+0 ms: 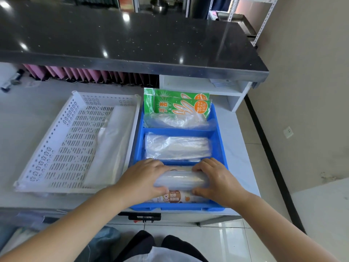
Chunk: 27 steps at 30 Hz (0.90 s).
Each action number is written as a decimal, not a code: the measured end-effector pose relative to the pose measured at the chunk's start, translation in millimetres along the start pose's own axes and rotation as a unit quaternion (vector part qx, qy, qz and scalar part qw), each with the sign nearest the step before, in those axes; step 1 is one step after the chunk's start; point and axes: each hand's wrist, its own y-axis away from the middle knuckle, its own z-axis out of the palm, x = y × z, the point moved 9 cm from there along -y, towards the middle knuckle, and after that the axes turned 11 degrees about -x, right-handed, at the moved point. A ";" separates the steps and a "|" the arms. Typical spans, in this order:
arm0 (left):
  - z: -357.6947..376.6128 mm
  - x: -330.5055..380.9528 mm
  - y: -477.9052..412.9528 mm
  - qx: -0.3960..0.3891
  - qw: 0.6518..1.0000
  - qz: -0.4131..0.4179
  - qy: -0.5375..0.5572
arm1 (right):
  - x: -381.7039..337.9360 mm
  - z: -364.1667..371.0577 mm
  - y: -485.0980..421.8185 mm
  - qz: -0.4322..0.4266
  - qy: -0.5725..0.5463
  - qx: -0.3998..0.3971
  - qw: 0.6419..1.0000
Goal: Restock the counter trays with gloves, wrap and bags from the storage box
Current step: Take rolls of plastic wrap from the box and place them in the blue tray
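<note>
A blue divided tray (219,148) sits on the white counter. Its far compartment holds green glove packs (181,106), and the middle one holds clear plastic bags (177,148). In the near compartment my left hand (143,178) and my right hand (217,178) each grip one end of a clear roll of wrap (182,179). That roll lies on top of another wrap roll with an orange label (175,197).
A white perforated tray (62,140) stands left of the blue tray, with clear bags (113,144) along its right side. A black raised countertop (132,38) overhangs the back. Pink folders (85,74) line the shelf beneath it. The counter's front edge is just below my wrists.
</note>
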 end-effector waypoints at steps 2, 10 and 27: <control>-4.3 -1.5 3.7 0.006 1.000 -0.010 0.004 | -4.5 0.0 -4.5 -0.026 0.027 -0.016 0.999; -48.5 -33.0 74.5 0.143 0.979 -0.143 0.020 | -85.2 -17.6 -53.2 -0.180 0.112 0.001 0.977; 17.3 -196.2 402.5 0.175 0.866 -0.468 0.016 | -409.2 155.6 -106.5 -0.408 0.350 -0.037 0.842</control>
